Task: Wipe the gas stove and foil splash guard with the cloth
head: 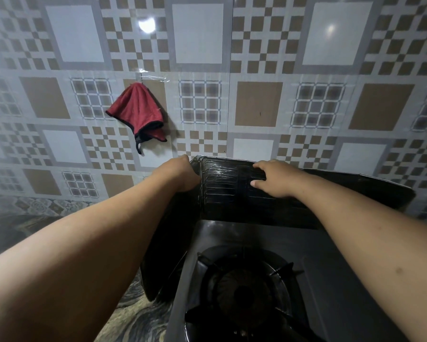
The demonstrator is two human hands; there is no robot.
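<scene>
Two bare hands reach forward to the foil splash guard [229, 191] in the head view, and that dark, ribbed, glossy screen serves as the landmark for everything else; the left hand [180, 175] is at the guard's upper left corner, where the back panel folds into the left side panel, its fingers curled out of sight behind the fold, so whether they clasp the edge or only rest there cannot be told; the right hand [273, 178] lies on the top edge of the guard's back panel, fingers hooked over the rim and thumb pressed flat against the front face, gripping the panel between them; the gas stove [306, 280] sits directly in front of and below the guard, its dark top touching the base of the back panel, with the burner and pan support [244, 287] in the near part; the cloth [139, 112], red with a dark trim, hangs on the tiled wall [257, 70] above and to the left of the guard, well apart from both hands; the guard's left panel stands on a patterned counter [133, 314].
</scene>
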